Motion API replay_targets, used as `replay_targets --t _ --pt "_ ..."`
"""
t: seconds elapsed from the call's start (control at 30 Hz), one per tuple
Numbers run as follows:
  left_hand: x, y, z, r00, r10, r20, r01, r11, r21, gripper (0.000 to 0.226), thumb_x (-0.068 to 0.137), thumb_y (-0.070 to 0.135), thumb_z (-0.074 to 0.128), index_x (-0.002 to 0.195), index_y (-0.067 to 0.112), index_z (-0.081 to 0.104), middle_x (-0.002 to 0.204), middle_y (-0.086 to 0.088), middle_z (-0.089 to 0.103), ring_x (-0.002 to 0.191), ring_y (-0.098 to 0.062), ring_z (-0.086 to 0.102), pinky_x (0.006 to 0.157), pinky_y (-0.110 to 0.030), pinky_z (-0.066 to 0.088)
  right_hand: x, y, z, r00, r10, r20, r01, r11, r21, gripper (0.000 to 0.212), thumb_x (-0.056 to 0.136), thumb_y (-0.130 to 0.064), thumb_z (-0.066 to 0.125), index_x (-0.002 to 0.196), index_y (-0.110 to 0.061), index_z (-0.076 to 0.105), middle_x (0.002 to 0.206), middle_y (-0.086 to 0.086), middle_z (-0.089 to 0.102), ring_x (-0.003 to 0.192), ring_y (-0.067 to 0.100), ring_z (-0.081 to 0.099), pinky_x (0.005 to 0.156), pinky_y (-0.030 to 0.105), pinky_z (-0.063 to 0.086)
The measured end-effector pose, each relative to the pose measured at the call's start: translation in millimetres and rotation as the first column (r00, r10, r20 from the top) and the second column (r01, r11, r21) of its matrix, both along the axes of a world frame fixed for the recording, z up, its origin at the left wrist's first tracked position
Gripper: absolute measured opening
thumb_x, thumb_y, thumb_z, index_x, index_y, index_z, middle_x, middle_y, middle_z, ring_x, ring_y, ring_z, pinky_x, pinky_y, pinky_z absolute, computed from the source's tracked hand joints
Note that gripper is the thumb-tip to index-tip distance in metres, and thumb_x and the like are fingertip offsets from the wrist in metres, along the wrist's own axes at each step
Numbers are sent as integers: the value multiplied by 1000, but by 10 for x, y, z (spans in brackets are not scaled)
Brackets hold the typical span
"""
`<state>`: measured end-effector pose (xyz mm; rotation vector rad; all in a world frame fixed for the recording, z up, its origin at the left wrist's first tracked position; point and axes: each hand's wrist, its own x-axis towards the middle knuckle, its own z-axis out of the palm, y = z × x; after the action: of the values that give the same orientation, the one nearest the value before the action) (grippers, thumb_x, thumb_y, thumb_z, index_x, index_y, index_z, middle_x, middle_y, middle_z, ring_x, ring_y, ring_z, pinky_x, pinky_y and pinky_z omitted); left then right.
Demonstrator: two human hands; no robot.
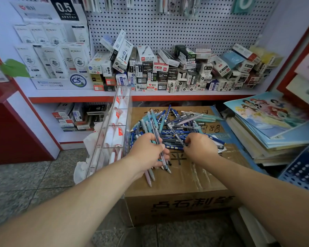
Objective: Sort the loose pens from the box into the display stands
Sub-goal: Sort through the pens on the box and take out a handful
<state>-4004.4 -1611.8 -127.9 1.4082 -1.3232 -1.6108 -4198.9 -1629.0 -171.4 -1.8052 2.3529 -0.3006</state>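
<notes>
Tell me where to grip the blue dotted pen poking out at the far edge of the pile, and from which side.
Take the blue dotted pen by its far end, from above, with the grip across the barrel. That end juts clear of the pile onto the cardboard box; the near end is buried in it.

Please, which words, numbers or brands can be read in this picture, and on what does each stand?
"0.5 mm": black sign, top left.
"CS": round blue badge on the white display.
"AIHAO" and "1389": black box on the shelf.
"GR-393": blue-and-white box.
"2001": white box.
Large Chinese characters: cardboard box front.
Print on the other boxes is too blurred to read.
</notes>
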Motion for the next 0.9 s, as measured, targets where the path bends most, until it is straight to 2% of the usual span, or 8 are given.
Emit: replay_targets --t 0.07,0.13,0.23,0.37,0.57,0.63,0.73,0.9 --pt "-13 -7 -9 1000 8 4 -8 1000 -8 11 104 4 51 112 9 56 100 -19 71 90 -30 76 60 -30 61 -6 33 38 998 -6 62 6 1000 -1 4 93 -24 67 95 -22 69 84 -2 70 74 18 67 63 33 59" --pt "-27 -1 -11 1000 3 -7 -3 1000 -5 12 103 4 52 114 9 56 101 -18 72 88 -28 75 60 -29 61 19 71 122 972 -3 235 10 1000 -29 5 92 -23 69 88 -22 72 81 -2 72 73 17 69 67 35 61" --pt "-48 1 -23 997 12 -72 -10 1000 21 14 102 4 56 115 7 60 101 -15 75 82 -22 74 58 -26 60 148 214 301 840 47 541 14 994 -107 3 90 -23 76 88 -21 75 78 -5 72 72 11 68 63 26 57" --pt "-56 -29 -51 986 50 -156 -43 998 52 8 101 6 59 104 0 65 94 -13 74 82 -22 74 69 -34 63 318 468 413 684 125 719 -53 991 -122 5 87 -18 80 90 -15 77 80 2 76 70 15 69 65 27 60" --pt "-110 -37 -45 980 73 -187 -58 995 81 11 99 10 65 105 3 72 101 -14 74 86 -23 73 70 -35 63 249 517 400 658 190 728 -151 981 -120 6 89 -21 78 91 -15 77 76 1 74 63 6 64 60 21 55" --pt "-111 -49 -59 984 70 -163 -56 995 87 9 100 8 63 104 5 70 99 -13 76 89 -23 74 73 -37 64 102 417 373 739 136 660 -87 990 -107 15 88 -33 78 83 -19 75 70 3 71 59 7 61 54 22 50" --pt "-121 -41 -87 988 54 -147 -38 994 106 9 101 6 59 105 7 68 98 -13 75 91 -23 75 78 -39 63 -209 227 273 902 -21 430 82 989 -125 22 88 -41 77 88 -22 67 79 -2 67 72 12 64 58 25 49" --pt "-136 -12 -114 993 1 -122 11 995 102 12 101 4 59 110 5 66 101 -16 75 91 -24 76 75 -35 64 -333 116 94 929 -132 344 151 988 -27 37 84 -51 78 98 -22 60 86 -5 62 77 12 61 66 32 55"
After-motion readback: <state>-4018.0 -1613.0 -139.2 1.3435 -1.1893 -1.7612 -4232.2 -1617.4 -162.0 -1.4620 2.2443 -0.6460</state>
